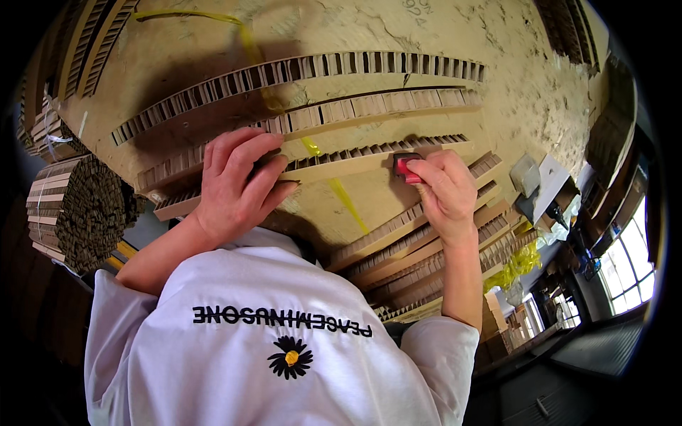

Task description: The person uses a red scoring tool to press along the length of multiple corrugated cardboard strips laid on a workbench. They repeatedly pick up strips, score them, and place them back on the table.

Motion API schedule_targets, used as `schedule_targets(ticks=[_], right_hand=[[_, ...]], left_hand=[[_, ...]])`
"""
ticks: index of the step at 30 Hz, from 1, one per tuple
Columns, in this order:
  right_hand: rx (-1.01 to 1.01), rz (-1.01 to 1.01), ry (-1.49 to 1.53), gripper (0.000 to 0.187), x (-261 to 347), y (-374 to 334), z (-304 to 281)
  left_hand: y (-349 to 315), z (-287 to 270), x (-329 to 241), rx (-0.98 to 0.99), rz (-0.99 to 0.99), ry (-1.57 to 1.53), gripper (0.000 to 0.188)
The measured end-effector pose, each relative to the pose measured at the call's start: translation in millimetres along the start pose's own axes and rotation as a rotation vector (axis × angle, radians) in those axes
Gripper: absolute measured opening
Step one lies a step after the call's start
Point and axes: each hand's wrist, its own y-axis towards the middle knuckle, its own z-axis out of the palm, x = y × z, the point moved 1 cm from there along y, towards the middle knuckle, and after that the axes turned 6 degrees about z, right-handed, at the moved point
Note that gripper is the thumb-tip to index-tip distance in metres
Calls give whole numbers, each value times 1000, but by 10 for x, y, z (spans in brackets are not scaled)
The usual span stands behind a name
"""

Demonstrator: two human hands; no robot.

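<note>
My left hand [238, 183] presses flat on the left end of a long honeycomb cardboard strip [355, 155], fingers spread over its edge. My right hand [444, 190] is closed around a small red tool [405, 166], whose tip touches the same strip further right. The strip lies on top of a pile of similar brown strips; two longer ones [305, 71] lie beyond it on a big cardboard sheet [511, 92]. A yellow strap [347, 202] runs under the strips toward me. My white shirt with a flower print [290, 356] fills the lower view.
A strapped bundle of honeycomb cardboard [74, 213] stands at the left. More strips [433, 263] are stacked at the lower right, with crumpled yellow strapping [518, 264] beside them. Boxes, a white sheet [550, 181] and windows [629, 277] lie at the right.
</note>
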Motion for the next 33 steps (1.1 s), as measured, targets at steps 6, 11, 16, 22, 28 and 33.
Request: schedule_targets(ticks=[6,11,16,22,28,33], right_hand=[[31,-3,-35,33,-7,35,-10],[63,-12,-104,35,27,92,-67],[81,-15,-56,38,-9,119,-62],[111,2,-27,35,-10,160,-83],[103,-3,-32,33,-6,165,-76],[71,2,-64,31,-22,110,-41]], left_hand=[[15,1,39,6,4,12,46],[6,3,50,21,10,8,46],[-21,38,56,9,26,18,55],[55,-66,29,14,-31,32,82],[-47,-122,-6,198,-105,115,106],[-110,-117,-14,250,-179,141,117]])
